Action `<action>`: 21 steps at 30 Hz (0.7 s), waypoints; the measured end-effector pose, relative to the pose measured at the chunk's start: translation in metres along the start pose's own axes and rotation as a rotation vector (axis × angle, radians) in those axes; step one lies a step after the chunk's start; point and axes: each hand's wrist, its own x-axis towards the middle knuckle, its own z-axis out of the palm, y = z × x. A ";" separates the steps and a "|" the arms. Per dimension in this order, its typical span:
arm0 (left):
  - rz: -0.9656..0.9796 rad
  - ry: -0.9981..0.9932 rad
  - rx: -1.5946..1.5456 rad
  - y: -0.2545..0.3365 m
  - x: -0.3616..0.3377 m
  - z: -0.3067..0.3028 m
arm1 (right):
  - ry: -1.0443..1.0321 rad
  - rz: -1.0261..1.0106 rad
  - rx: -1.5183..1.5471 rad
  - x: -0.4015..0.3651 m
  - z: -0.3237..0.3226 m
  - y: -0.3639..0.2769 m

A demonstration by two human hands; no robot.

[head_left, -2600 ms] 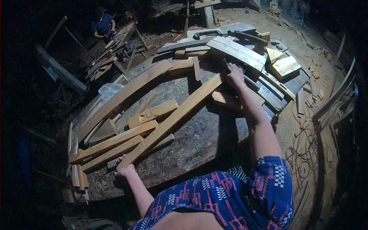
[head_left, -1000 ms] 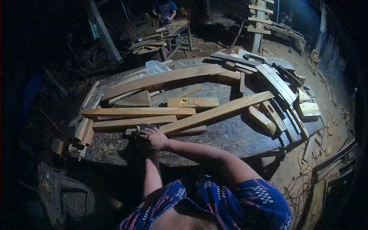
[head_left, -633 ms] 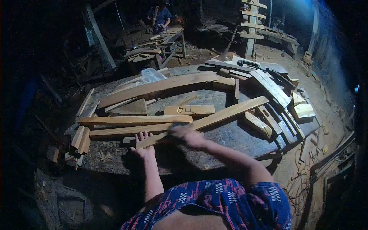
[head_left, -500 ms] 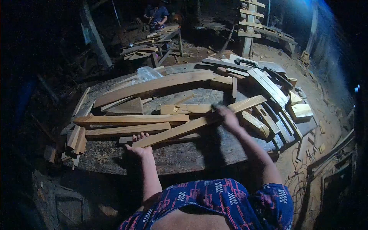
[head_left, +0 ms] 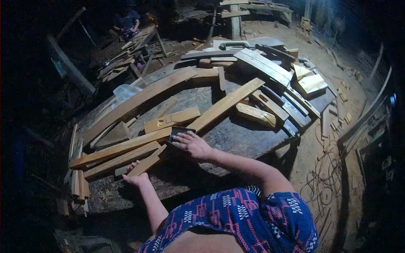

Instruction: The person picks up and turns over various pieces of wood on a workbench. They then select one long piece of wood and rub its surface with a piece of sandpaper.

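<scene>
A long pale wooden bar (head_left: 228,103) lies slantwise over the workbench, its near end toward me. My left hand (head_left: 136,177) cups that near end from below, fingers curled around it. Partway along the bar, my right hand (head_left: 195,146) presses a dark sheet of sandpaper (head_left: 176,131) onto its upper face, hiding that stretch of wood. Just beyond the hands lie a mortised wood block (head_left: 173,119) and two long timber pieces (head_left: 122,147).
A curved timber (head_left: 135,101) and a plastic bag (head_left: 125,92) lie across the workbench (head_left: 198,175). Planks and mortised blocks (head_left: 270,105) crowd its right side. Cord (head_left: 327,177) and offcuts litter the ground. Another person (head_left: 128,25) is at a far bench.
My right hand has slid down the bar with the sandpaper, from near its middle toward my left hand. My left hand still holds the near end. The camera view has turned.
</scene>
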 end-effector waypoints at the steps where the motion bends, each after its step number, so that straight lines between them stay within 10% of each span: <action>1: -0.009 -0.004 0.013 0.000 0.004 -0.004 | -0.005 -0.024 -0.026 -0.002 -0.004 0.023; 10: 0.058 -0.023 0.043 -0.004 0.006 -0.007 | 0.150 0.825 -0.254 -0.095 -0.123 0.315; 15: 0.072 -0.049 0.067 -0.002 0.000 -0.002 | -0.087 1.418 -0.079 -0.060 -0.173 0.310; 21: 0.052 0.035 0.066 -0.004 -0.001 0.002 | -0.112 0.873 -0.540 -0.073 -0.092 0.288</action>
